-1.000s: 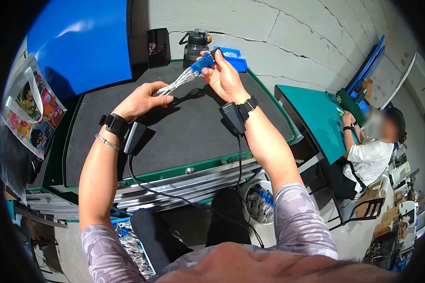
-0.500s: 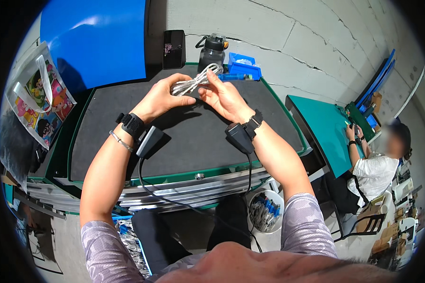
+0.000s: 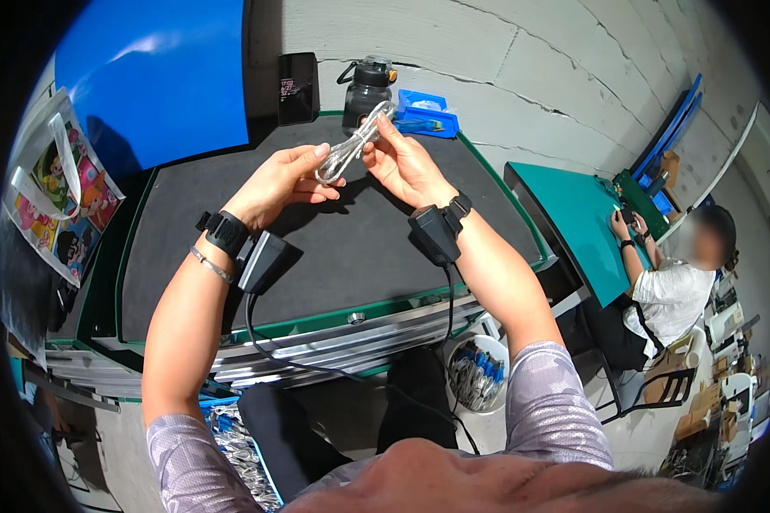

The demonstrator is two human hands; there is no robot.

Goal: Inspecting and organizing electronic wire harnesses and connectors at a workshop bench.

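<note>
A coiled bundle of silvery-grey cable [image 3: 348, 156] is held up above the dark mat, slanting from lower left to upper right. My left hand [image 3: 275, 185] has the lower end of the coil between thumb and fingers. At the upper loops, my right hand [image 3: 411, 169] pinches the bundle with its thumb on top. A blue connector [image 3: 421, 126] sticks out past my right fingertips; I cannot tell whether it belongs to this cable. Each wrist wears a black strap with a wired black box.
A dark mat [image 3: 316, 265] covers the green-edged workbench. A black bottle [image 3: 369, 90], a phone [image 3: 298, 89] and a blue tray [image 3: 436, 107] stand at the back. Below are a white bucket of cables [image 3: 477, 374] and a blue-edged box of cables [image 3: 235, 445]. Another person [image 3: 680, 282] sits at the right.
The bundle has tilted more steeply, its left end lower. My left hand has turned and slid down with it, its fingers now beneath the coil; my right hand still grips the upper loops.
</note>
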